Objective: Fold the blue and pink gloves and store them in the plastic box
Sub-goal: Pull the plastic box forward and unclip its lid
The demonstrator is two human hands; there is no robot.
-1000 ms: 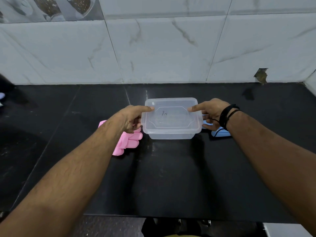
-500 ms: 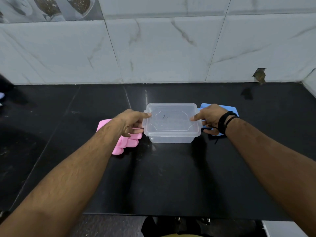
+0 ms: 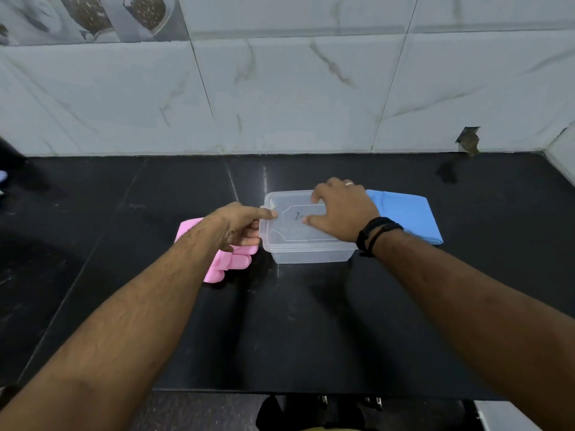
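Observation:
A clear plastic box (image 3: 308,253) with its lid (image 3: 289,225) on stands on the black counter (image 3: 280,321). My left hand (image 3: 239,225) grips the lid's left edge, thumb on top and fingers curled underneath. Spread fingers of my right hand (image 3: 340,209) press flat on the lid's top. The pink gloves (image 3: 230,262) lie left of the box, partly hidden under my left hand. To the right of the box lie the blue gloves (image 3: 407,216), folded flat and untouched.
A grey marble-tiled wall (image 3: 295,94) runs along the back of the counter. The counter's front edge (image 3: 311,391) is close to my body. A dark object (image 3: 7,157) sits at the far left edge.
The box came down onto the counter. My right hand moved from the lid's right edge onto its top, uncovering the blue gloves. My left hand stays at the left edge.

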